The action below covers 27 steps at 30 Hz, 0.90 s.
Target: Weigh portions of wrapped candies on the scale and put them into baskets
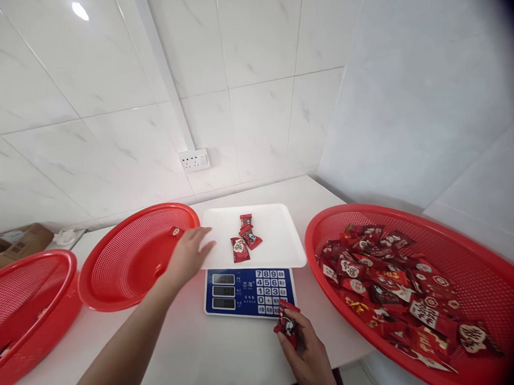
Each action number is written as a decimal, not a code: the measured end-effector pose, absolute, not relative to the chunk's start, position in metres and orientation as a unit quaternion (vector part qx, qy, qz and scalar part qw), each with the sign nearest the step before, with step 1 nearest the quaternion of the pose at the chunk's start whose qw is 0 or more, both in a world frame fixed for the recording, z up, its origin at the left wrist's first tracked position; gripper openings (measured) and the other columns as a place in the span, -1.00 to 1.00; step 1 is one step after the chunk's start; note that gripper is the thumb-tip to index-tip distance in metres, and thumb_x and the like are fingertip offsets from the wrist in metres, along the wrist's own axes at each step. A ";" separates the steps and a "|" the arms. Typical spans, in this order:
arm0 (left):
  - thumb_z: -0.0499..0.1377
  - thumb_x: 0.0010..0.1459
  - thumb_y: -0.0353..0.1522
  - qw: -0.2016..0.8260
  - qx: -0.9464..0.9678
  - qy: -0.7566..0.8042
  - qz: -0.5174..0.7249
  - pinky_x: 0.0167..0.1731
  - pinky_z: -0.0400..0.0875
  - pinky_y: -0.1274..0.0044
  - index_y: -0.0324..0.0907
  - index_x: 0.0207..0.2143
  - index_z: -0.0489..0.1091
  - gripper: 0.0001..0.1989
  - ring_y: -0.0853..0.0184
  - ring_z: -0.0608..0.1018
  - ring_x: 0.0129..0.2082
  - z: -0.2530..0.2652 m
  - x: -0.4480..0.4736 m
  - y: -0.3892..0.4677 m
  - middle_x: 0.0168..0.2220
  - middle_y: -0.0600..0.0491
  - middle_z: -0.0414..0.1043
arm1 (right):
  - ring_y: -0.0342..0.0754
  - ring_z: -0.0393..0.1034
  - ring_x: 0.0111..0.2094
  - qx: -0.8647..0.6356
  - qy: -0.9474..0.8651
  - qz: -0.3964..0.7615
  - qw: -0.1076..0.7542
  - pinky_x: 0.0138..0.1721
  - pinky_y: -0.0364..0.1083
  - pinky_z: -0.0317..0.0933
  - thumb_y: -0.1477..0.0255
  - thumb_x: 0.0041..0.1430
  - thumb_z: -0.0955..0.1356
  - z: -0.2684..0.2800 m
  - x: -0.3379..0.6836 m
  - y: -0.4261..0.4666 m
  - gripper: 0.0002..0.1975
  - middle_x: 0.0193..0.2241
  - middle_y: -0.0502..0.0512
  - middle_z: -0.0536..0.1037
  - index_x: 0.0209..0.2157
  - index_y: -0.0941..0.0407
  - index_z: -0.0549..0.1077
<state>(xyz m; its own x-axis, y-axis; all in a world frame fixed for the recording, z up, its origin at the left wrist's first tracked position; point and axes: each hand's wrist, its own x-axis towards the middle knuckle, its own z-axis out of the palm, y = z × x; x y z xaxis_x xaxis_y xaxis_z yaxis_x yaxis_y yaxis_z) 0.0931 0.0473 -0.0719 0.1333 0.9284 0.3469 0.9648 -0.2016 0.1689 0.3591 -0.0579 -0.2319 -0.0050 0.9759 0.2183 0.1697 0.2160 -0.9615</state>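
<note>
My left hand [189, 256] is between the middle red basket and the left edge of the white scale tray [279, 236], fingers stretched and apart, with nothing visible in it. On the tray lie three small red snack packets [241, 249] close together. Below it shows the blue keypad panel of the digital scale [249, 305], its display digits too faint to read. My right hand [307, 348] pinches a red snack packet [287, 325] just in front of the panel's lower right corner. A packet [176, 232] lies inside the middle red basket [115, 248].
A large red basket [325, 224] heaped with red packets stands at the right. Another red basket [36, 262] is at far left, a cardboard box [26, 245] behind it. A wall socket [194, 160] sits above the white table [195, 352]; tiled walls border the back.
</note>
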 end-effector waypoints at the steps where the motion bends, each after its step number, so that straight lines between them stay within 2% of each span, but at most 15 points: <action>1: 0.01 0.20 -0.22 0.035 -0.775 -0.603 -0.184 -0.05 0.32 0.30 -0.15 0.00 0.28 -0.65 0.15 0.38 -0.02 -0.077 0.107 0.048 -0.02 -0.08 0.36 | 0.02 0.39 -0.07 -0.486 -0.592 0.389 0.512 -0.11 -0.10 0.33 0.38 0.07 0.33 -0.232 0.359 -0.058 -0.66 -0.07 0.22 0.46 -0.08 0.12 0.38; 6: 0.11 0.13 -0.29 0.011 -0.825 -0.539 -0.170 -0.12 0.38 0.38 -0.07 -0.10 0.39 -0.74 0.20 0.43 -0.12 -0.095 0.159 0.056 -0.06 0.02 0.39 | 0.01 0.42 -0.12 -0.486 -0.597 0.366 0.523 -0.14 -0.10 0.34 0.42 0.06 0.33 -0.231 0.357 -0.058 -0.65 -0.08 0.22 0.46 -0.07 0.11 0.36; 8: 0.10 0.12 -0.41 0.011 -0.826 -0.535 -0.178 -0.13 0.39 0.44 -0.09 -0.20 0.44 -0.80 0.25 0.43 -0.13 -0.097 0.162 0.059 -0.11 0.05 0.42 | 0.00 0.43 -0.15 -0.488 -0.594 0.371 0.521 -0.15 -0.10 0.35 0.41 0.07 0.33 -0.231 0.357 -0.059 -0.65 -0.08 0.22 0.46 -0.07 0.11 0.35; 12: 0.05 0.08 -0.55 0.041 -0.798 -0.566 -0.204 -0.12 0.38 0.54 -0.16 -0.29 0.45 -0.76 0.32 0.44 -0.16 -0.089 0.140 0.057 -0.19 0.05 0.46 | -0.01 0.45 -0.16 -0.488 -0.593 0.379 0.516 -0.17 -0.12 0.36 0.41 0.07 0.33 -0.231 0.358 -0.058 -0.65 -0.09 0.22 0.47 -0.07 0.12 0.36; 16: -0.04 0.13 -0.51 0.112 -0.726 -0.641 -0.223 -0.09 0.33 0.27 -0.25 -0.24 0.43 -0.74 0.13 0.40 -0.11 -0.069 0.101 0.047 -0.17 -0.11 0.43 | -0.01 0.43 -0.13 -0.483 -0.600 0.375 0.516 -0.19 -0.15 0.36 0.40 0.06 0.33 -0.227 0.357 -0.058 -0.67 -0.09 0.21 0.48 -0.09 0.11 0.38; 19: -0.02 0.13 -0.47 0.134 -0.711 -0.661 -0.200 -0.05 0.24 0.12 -0.23 -0.20 0.42 -0.74 0.01 0.33 0.01 -0.062 0.091 0.045 -0.08 -0.15 0.40 | -0.02 0.43 -0.15 -0.489 -0.578 0.382 0.531 -0.21 -0.16 0.37 0.34 0.09 0.30 -0.225 0.351 -0.059 -0.68 -0.09 0.20 0.47 -0.10 0.11 0.37; 22: 0.00 0.11 -0.49 0.101 -0.777 -0.605 -0.143 0.07 0.15 0.17 -0.17 -0.10 0.38 -0.68 0.05 0.19 0.14 -0.067 0.108 0.053 0.04 -0.07 0.32 | -0.02 0.45 -0.19 -0.502 -0.554 0.379 0.544 -0.22 -0.16 0.36 0.25 0.09 0.30 -0.228 0.345 -0.060 -0.66 -0.11 0.18 0.48 -0.12 0.09 0.38; 27: -0.08 0.04 -0.66 0.016 -0.879 -0.470 -0.078 0.16 0.03 0.23 -0.09 0.08 0.20 -0.43 0.21 0.07 0.22 -0.079 0.154 0.076 0.15 0.06 0.20 | -0.03 0.45 -0.22 -0.497 -0.543 0.369 0.568 -0.22 -0.15 0.35 0.19 0.10 0.29 -0.239 0.342 -0.059 -0.64 -0.13 0.20 0.49 -0.12 0.09 0.38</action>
<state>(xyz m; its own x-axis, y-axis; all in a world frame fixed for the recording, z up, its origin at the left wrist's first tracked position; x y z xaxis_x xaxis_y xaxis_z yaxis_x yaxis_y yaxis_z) 0.1540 0.0756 -0.0794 0.5466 0.8235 0.1522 0.8284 -0.5583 0.0454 0.3419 -0.0592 -0.2388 0.1387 0.9582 0.2504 0.1201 0.2347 -0.9646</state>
